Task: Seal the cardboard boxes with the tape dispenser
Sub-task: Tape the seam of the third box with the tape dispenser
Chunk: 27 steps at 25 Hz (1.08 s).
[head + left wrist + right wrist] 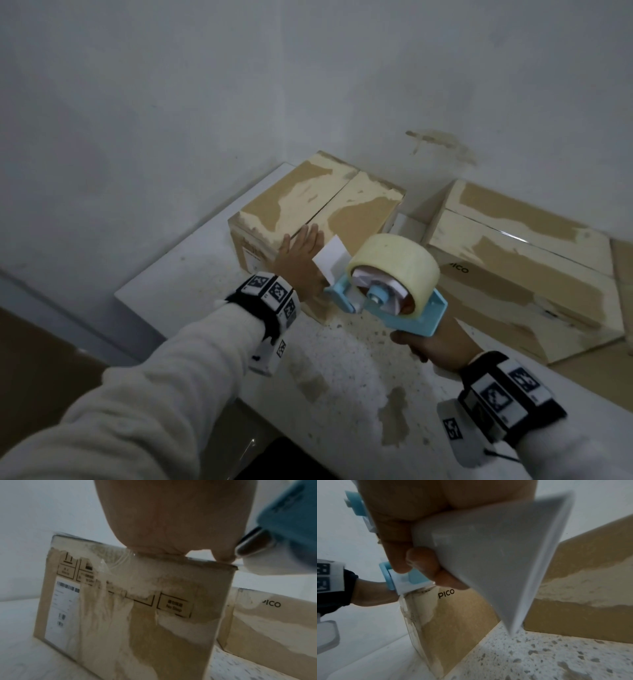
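A worn cardboard box (318, 202) stands on the white speckled table (342, 370), its top flaps closed with a bare seam down the middle. My left hand (301, 250) lies flat with straight fingers on the box's near top edge; the left wrist view shows the palm (171, 520) pressing that edge above the box's labelled side (120, 608). My right hand (431, 342) grips the handle of a light blue tape dispenser (394, 284) carrying a pale tape roll, held just right of the left hand, its white flap by the box's near corner. In the right wrist view, the fingers (426, 563) curl round the handle.
A second, larger cardboard box (520, 260) marked PICO lies at the right against the wall, its top seam showing. The white wall rises close behind both boxes. The table's left edge (144, 284) drops to a brown floor.
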Motion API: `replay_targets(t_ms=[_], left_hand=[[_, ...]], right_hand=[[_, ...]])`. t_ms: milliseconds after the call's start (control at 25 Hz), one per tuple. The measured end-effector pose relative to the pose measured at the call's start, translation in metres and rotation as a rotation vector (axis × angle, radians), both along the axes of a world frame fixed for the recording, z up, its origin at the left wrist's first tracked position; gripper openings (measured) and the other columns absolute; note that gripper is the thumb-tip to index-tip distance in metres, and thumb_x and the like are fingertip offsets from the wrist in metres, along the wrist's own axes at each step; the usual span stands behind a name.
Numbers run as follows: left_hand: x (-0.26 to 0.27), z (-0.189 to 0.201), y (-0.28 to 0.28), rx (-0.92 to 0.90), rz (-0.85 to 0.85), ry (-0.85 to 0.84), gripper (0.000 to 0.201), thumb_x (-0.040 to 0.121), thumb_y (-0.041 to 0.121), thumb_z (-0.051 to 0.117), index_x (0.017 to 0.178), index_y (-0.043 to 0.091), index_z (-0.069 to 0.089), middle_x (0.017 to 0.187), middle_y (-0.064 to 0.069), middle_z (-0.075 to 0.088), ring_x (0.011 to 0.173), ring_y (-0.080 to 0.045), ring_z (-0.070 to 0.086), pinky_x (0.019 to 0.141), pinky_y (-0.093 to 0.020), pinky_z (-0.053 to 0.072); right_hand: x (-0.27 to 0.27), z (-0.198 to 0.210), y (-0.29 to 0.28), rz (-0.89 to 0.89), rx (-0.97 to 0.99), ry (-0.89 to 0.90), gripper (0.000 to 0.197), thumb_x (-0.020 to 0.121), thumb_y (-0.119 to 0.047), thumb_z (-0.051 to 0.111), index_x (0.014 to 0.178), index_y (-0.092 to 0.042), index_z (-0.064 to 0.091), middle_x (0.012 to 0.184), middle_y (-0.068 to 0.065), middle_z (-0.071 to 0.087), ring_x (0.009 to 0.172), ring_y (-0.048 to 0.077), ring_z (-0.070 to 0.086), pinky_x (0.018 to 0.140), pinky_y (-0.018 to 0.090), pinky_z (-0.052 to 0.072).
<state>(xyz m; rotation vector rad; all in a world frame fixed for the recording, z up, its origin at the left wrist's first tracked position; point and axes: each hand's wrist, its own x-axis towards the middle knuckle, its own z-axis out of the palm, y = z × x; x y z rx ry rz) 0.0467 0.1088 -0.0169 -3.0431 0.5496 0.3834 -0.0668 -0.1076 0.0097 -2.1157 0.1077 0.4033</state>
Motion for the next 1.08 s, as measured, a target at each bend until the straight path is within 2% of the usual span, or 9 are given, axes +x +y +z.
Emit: replay_targets(t_ms=[120,360,680,760,840,880,920,1000,1080], left_hand=[[0.000,0.000,-0.002,-0.038,-0.003,0.007,0.096,0.087,0.054,0.046,0.148,0.004,-0.010,0.158,-0.011,-0.014,0.147,-0.026,-0.011,0.119,-0.046,-0.001],[0.001,-0.007,-0.002,-0.101,0.006,0.008,0.100,0.083,0.066,0.039,0.149,0.007,-0.008,0.158,-0.008,-0.014,0.147,-0.022,-0.012,0.120,-0.047,-0.002],[-0.003,-0.011,-0.003,-0.076,0.040,-0.040,0.111,0.077,0.067,0.050,0.148,0.005,-0.009,0.157,-0.013,-0.014,0.146,-0.027,-0.013,0.119,-0.048,-0.002],[-0.012,-0.011,-0.008,-0.133,0.085,-0.112,0.107,0.075,0.064,0.055,0.148,0.003,0.006,0.158,-0.016,-0.002,0.147,-0.030,-0.004,0.118,-0.050,0.002],[-0.023,-0.012,-0.012,-0.285,0.098,-0.253,0.089,0.068,0.056,0.060,0.134,0.000,0.041,0.144,-0.022,0.036,0.138,-0.036,0.030,0.111,-0.055,0.020],[-0.026,-0.013,-0.013,-0.338,0.095,-0.306,0.078,0.066,0.052,0.059,0.123,-0.001,0.052,0.132,-0.022,0.049,0.128,-0.037,0.044,0.107,-0.056,0.028],[-0.029,-0.013,-0.014,-0.341,0.092,-0.310,0.072,0.068,0.048,0.059,0.121,-0.001,0.054,0.129,-0.021,0.052,0.124,-0.036,0.047,0.106,-0.054,0.029],[-0.036,-0.012,-0.015,-0.250,0.088,-0.207,0.073,0.081,0.042,0.057,0.138,0.000,0.038,0.147,-0.019,0.036,0.139,-0.033,0.030,0.114,-0.048,0.019],[-0.039,-0.011,-0.014,-0.164,0.065,-0.168,0.077,0.088,0.042,0.050,0.147,0.002,0.019,0.156,-0.015,0.019,0.145,-0.030,0.015,0.117,-0.044,0.011]], right_hand=[[-0.013,0.002,-0.013,0.014,0.000,-0.016,0.028,0.081,0.001,0.067,0.072,-0.023,0.054,0.040,-0.008,0.054,0.033,0.003,0.041,0.043,0.025,0.039],[-0.027,-0.008,-0.033,-0.017,0.035,0.006,0.025,0.081,0.000,0.067,0.085,-0.023,0.056,0.041,-0.007,0.054,0.035,0.004,0.043,0.047,0.030,0.040],[-0.018,-0.037,-0.029,-0.010,0.024,0.037,0.021,0.081,-0.005,0.068,0.090,-0.022,0.059,0.061,0.006,0.054,0.049,0.018,0.047,0.052,0.032,0.045],[-0.015,-0.042,-0.029,-0.006,0.037,0.034,0.023,0.081,-0.005,0.068,0.090,-0.023,0.059,0.062,0.004,0.055,0.049,0.016,0.048,0.052,0.031,0.046],[-0.012,-0.045,-0.028,0.010,0.046,0.030,0.023,0.081,-0.004,0.067,0.089,-0.024,0.058,0.063,0.003,0.056,0.050,0.015,0.049,0.052,0.030,0.047],[-0.010,-0.046,-0.028,0.017,0.049,0.027,0.023,0.081,-0.004,0.067,0.089,-0.024,0.058,0.064,0.003,0.056,0.051,0.016,0.050,0.053,0.030,0.046],[-0.009,-0.049,-0.028,0.023,0.050,0.026,0.023,0.081,-0.004,0.067,0.088,-0.024,0.058,0.065,0.002,0.056,0.052,0.017,0.050,0.055,0.031,0.046],[-0.006,-0.054,-0.028,0.030,0.027,0.021,0.023,0.081,-0.004,0.067,0.086,-0.025,0.057,0.064,0.000,0.055,0.051,0.017,0.049,0.054,0.032,0.045],[-0.004,-0.057,-0.030,0.048,-0.015,0.014,0.024,0.080,-0.005,0.067,0.082,-0.026,0.055,0.060,-0.002,0.053,0.046,0.014,0.048,0.050,0.029,0.044]])
